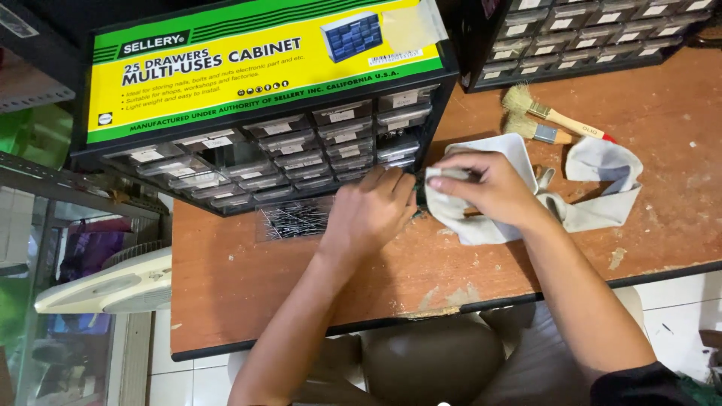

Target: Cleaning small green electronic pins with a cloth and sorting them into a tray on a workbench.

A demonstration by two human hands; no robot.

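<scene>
Right now the left hand [370, 212] is lying knuckles-up near the middle of the desk [248, 293], its fingers curled against the lower right corner of the drawer cabinet [271, 150]; whether those fingers are closing on anything, I cannot tell, since the fingertips are hidden against the cabinet. The right hand [489, 188] is sitting just beside it, touching or nearly touching it, and is pinching a fold of the white cloth [594, 188] between thumb and fingers, pressing the fold toward the cabinet's side. The rest of the cloth is trailing away under that hand toward the right edge of the desk, lying crumpled and partly looped. Just left of the left hand, a clear drawer [295, 220] is resting flat on the desk in front of the cabinet, holding a heap of thin dark metal pins. The cabinet is standing at the far left part of the desk, black-framed, with rows of small clear drawers and a yellow and green card on top. Beyond the cloth, two paintbrushes [545, 120] with pale bristles are lying side by side toward the far edge. A second drawer cabinet [587, 37] is occupying the far right corner
</scene>
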